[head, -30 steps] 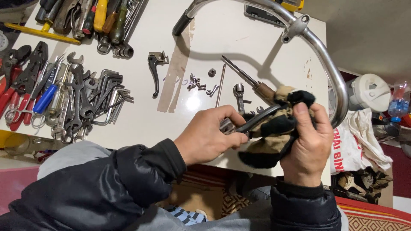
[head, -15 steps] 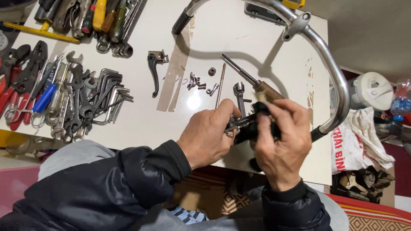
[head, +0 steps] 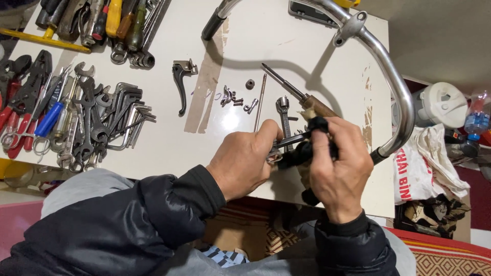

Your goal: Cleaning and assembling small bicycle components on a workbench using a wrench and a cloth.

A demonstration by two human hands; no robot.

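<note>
A: Gripping a small metal lever part (head: 284,143) at its near end, the left hand (head: 244,163) has its thumb and fingers curled tight and pinched on it, just above the near edge of the white table (head: 158,148)

B: And the right hand (head: 338,168)?

A: Closed around a black rag (head: 306,151), fingers pressed together over the cloth, which wraps the far end of the same part. The two hands almost touch, with the metal showing only in the short gap between them

B: Where does that sit against the rest?

A: Near the table's front right. Just beyond the hands lies a screwdriver with a wooden handle (head: 302,97), its handle end close to the right hand's fingertips, and a small spanner (head: 283,110) beside it. A thin steel rod (head: 261,99) lies next to that, then a scatter of small bolts and nuts (head: 232,97)

B: Further left?

A: A black brake lever (head: 181,82) lies alone, well apart from the hands. Past it is a heap of spanners and hex keys (head: 97,122), with red-handled pliers (head: 18,97) at the table's left edge. A chrome handlebar (head: 394,82) arcs across the far right corner, its tube end coming down near the right hand

B: Is the part touching the table?

A: I cannot tell; the hands hide what lies beneath it
</note>
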